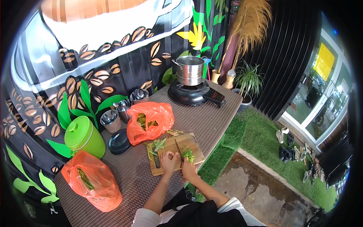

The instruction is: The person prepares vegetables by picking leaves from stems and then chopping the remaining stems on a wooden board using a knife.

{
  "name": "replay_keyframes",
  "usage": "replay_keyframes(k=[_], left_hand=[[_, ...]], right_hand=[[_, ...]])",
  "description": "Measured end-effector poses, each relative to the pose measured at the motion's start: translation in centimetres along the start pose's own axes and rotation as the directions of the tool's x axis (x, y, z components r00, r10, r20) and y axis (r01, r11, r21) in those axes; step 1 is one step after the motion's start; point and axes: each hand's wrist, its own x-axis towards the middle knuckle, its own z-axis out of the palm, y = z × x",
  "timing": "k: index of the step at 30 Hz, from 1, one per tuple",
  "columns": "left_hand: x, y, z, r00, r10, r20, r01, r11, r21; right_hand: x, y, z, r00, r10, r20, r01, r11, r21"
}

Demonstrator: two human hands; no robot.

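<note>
A wooden cutting board [196,146] lies near the table's front edge. My right hand [188,168] is closed around a knife, its blade [177,145] pointing away from me over the board. Chopped green herbs [187,154] sit in a small heap just right of the blade. To the blade's left, my left hand [169,162] rests over the board with its fingers curled in; whatever they may hold is hidden. Beyond it, loose green stems and leaves [154,146] lie on the board's left side. An orange plastic bag [160,113] with greens inside stands behind the board.
A steel pot [190,72] sits on a black portable stove [189,94] at the table's far end. Along the wall stand cutlery cups [110,122], dark plates [119,142] and a green lidded container [85,136]. Another orange bag [100,189] is at the left.
</note>
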Motion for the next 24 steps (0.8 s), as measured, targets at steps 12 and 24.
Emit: replay_keyframes(k=[12, 24], left_hand=[[8.1, -6.0, -6.0, 0.979, 0.079, 0.187, -0.146, 0.914, 0.379], [9.3, -3.3, -6.0, 0.988, -0.041, 0.151, 0.023, 0.993, 0.116]], right_hand=[[-0.4, 0.3, 0.2, 0.999, -0.037, -0.031, 0.036, 0.999, -0.032], [-1.0, 0.3, 0.2, 0.999, -0.013, -0.041, 0.012, 1.000, -0.023]])
